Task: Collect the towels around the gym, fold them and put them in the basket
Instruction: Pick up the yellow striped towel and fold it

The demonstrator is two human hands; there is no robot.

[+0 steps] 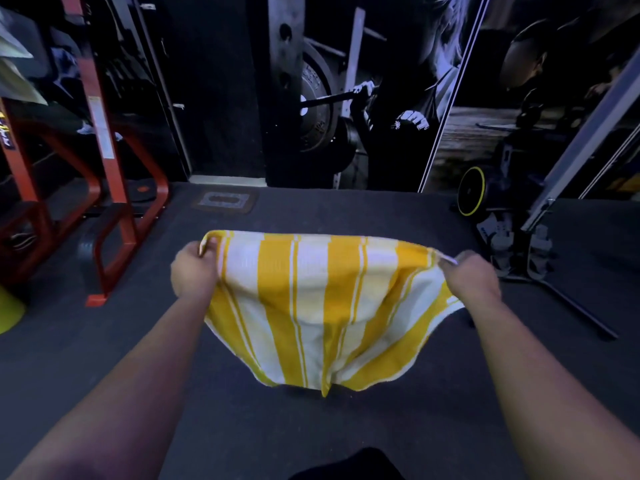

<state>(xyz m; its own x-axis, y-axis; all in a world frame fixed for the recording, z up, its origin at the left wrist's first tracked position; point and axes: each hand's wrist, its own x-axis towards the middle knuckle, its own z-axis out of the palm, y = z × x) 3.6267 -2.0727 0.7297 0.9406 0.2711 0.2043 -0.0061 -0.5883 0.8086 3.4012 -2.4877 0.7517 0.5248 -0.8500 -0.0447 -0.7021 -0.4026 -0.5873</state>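
I have the yellow-and-white striped towel stretched out in front of me, held up in the air over the dark rubber floor. My left hand grips the upper left corner, fingers curled tight around the cloth, and my right hand pinches the upper right corner the same way, so both are closed on fabric. The top edge runs straight across from left to right between my hands, pulled fairly taut with a slight sag, and that is the towel's long axis as I see it. The stripes run the other way, from the top edge down toward me, fanning a little as the cloth hangs and bunches at the bottom hem. I cannot tell whether the hem touches the floor. To my left stands a red steel rack; to the right, near the wall, sits a black weight plate with a yellow rim.
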